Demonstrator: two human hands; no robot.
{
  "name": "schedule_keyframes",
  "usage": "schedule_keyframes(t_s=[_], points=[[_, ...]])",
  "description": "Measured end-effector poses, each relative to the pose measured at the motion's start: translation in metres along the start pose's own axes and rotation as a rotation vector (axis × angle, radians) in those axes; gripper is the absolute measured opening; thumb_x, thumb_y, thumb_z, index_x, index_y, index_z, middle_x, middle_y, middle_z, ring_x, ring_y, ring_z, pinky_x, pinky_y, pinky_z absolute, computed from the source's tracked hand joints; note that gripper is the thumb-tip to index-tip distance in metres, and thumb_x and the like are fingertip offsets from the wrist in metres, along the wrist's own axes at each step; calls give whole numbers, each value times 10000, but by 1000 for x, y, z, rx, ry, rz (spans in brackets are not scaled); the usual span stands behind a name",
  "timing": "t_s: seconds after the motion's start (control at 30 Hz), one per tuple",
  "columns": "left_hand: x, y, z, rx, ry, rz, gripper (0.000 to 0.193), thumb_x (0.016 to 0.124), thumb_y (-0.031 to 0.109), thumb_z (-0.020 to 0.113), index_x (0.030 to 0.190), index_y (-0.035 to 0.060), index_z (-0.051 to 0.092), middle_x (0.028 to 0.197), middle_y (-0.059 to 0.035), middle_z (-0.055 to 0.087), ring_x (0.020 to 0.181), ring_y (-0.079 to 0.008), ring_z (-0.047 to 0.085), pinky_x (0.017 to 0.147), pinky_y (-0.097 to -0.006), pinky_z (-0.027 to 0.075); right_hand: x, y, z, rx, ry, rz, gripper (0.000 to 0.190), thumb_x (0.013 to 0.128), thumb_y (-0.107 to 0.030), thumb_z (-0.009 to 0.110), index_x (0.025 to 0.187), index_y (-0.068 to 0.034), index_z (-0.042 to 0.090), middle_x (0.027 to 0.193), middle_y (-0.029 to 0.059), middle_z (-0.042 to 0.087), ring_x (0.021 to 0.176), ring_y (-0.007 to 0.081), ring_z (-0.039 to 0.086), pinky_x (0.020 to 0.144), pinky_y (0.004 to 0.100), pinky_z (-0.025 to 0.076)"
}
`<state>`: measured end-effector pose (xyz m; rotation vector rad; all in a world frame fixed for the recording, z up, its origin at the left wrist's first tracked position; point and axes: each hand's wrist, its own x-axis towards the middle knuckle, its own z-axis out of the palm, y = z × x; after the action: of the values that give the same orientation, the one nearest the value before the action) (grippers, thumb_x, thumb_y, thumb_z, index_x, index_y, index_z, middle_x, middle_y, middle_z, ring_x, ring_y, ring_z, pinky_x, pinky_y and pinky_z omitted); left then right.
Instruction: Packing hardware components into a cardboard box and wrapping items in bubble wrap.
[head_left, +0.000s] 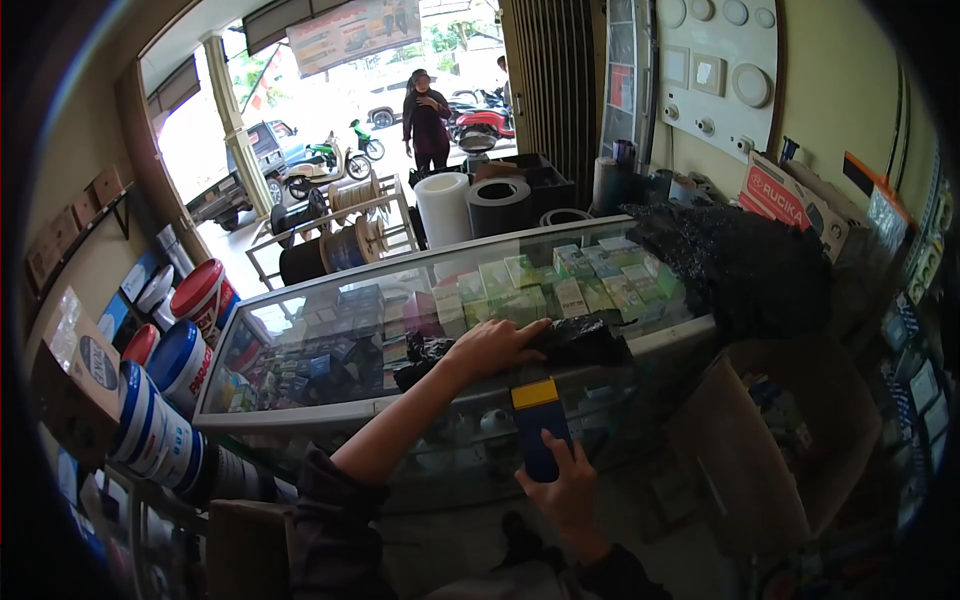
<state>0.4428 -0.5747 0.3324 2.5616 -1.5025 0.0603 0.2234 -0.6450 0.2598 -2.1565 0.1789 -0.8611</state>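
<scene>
My left hand (499, 346) lies with spread fingers on a black plastic bag (589, 341), which rests along the near edge of the glass display counter (360, 411). In my right hand (562, 476) is a flat blue box with a yellow end (536, 427), held upright just in front of the counter. Its kind cannot be told. Black plastic also shows on the other side of my left wrist. Many small boxes (525, 300) stand inside the counter under the glass.
A heap of black plastic (742, 262) covers the counter's right end, above an open cardboard box (750, 457). Paint pails (161, 427) stand at the left. Cable reels (352, 244) and rolls of sheet (442, 210) are behind the counter. A person (427, 124) stands near the doorway.
</scene>
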Motion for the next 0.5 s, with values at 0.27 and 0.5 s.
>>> schedule_keyframes(t_s=[0.27, 0.5], points=[[-13, 13, 12, 182, 128, 56, 593, 840, 502, 512, 1341, 219, 370, 825, -166, 588, 796, -331, 632, 672, -405, 510, -23, 11, 2, -60, 14, -21, 589, 536, -164, 789, 1075, -121, 557, 830, 152, 532, 669, 346, 588, 564, 414, 508], [-16, 15, 20, 279, 210, 104, 596, 835, 511, 500, 1341, 225, 367, 828, -159, 585, 791, -330, 630, 660, -401, 513, -17, -1, -3, -165, 48, -67, 585, 532, -191, 788, 1069, -129, 562, 805, 152, 536, 665, 358, 587, 559, 421, 504]])
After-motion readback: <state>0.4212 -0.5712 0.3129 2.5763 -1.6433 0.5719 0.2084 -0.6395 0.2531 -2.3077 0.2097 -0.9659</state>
